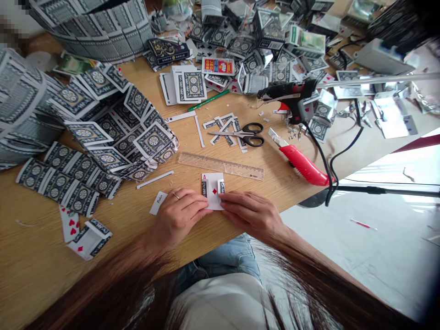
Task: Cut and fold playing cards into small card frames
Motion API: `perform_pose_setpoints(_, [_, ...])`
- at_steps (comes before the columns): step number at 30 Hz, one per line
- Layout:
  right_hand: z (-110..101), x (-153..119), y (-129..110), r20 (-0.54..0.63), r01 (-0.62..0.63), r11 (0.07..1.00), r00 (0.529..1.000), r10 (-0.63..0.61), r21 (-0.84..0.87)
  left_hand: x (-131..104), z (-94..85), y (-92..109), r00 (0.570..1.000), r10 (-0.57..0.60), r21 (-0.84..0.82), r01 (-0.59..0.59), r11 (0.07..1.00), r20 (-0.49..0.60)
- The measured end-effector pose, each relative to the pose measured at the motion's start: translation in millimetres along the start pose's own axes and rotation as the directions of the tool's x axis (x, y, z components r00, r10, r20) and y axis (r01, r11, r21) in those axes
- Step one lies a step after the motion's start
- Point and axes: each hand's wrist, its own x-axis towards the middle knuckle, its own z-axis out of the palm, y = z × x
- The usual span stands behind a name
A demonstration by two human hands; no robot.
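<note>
Near the table's front edge lies a playing card [214, 188], an ace of diamonds face up, with both side edges folded inward so strips of the patterned back show. My left hand [182, 213] grips its left side, fingers together over the fold; a ring is on one finger. On the right side, my right hand [252, 211] pinches the other fold. Both thumbs are mostly hidden. A white card marked "Poker" [158, 203] lies partly under my left hand. Just beyond the card is a clear ruler [222, 166].
Scissors [240, 134] lie on cut card strips. To the right are a red utility knife [302, 165] and a glue gun [292, 98] with its black cable. Structures built of cards [117, 133] stand at left. A card stack [185, 85], green pencil [208, 100] and card boxes fill the back.
</note>
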Motion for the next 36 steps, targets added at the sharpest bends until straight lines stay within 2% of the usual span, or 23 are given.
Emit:
perform_pose_setpoints(4, [6, 4, -8, -0.061, -0.094, 0.996, 0.994, 0.094, 0.014, 1, 2.2, 3, 1.0, -0.01, -0.001, 0.01, 1.0, -0.022])
perform_pose_setpoints(7, [9, 8, -14, -0.079, -0.182, 0.983, 0.98, 0.184, 0.03, 2, 3.6, 5, 0.999, -0.047, 0.033, 0.046, 0.998, 0.013])
perform_pose_setpoints(13, [12, 18, -26, -0.131, -0.322, 0.946, 0.938, 0.322, 0.019, 4, 6.4, 12, 0.983, -0.17, 0.132, 0.16, 0.978, 0.063])
perform_pose_setpoints(17, [14, 20, -28, -0.12, -0.392, 0.92, 0.914, 0.387, -0.02, 10, 3.7, 18, 0.953, -0.278, 0.204, 0.25, 0.946, 0.119])
perform_pose_setpoints(21, [13, 20, -25, -0.074, -0.411, 0.91, 0.911, 0.407, -0.052, 17, -0.4, 21, 0.901, -0.402, 0.267, 0.351, 0.898, 0.165])
perform_pose_setpoints(23, [12, 21, -24, -0.04, -0.416, 0.907, 0.909, 0.414, -0.073, 19, -0.4, 19, 0.871, -0.467, 0.288, 0.413, 0.864, 0.151])
perform_pose_setpoints(26, [12, 23, -21, -0.024, -0.471, 0.876, 0.882, 0.471, -0.104, 20, 1.6, 15, 0.845, -0.523, 0.293, 0.476, 0.829, 0.106])
perform_pose_setpoints(33, [25, 18, -14, -0.198, -0.532, 0.844, 0.836, 0.512, -0.067, 18, 2.7, 8, 0.836, -0.537, 0.234, 0.504, 0.831, 0.108])
perform_pose_setpoints(36, [22, 16, -10, -0.195, -0.504, 0.863, 0.851, 0.487, -0.044, 19, 2.4, 8, 0.812, -0.57, 0.243, 0.532, 0.811, 0.124])
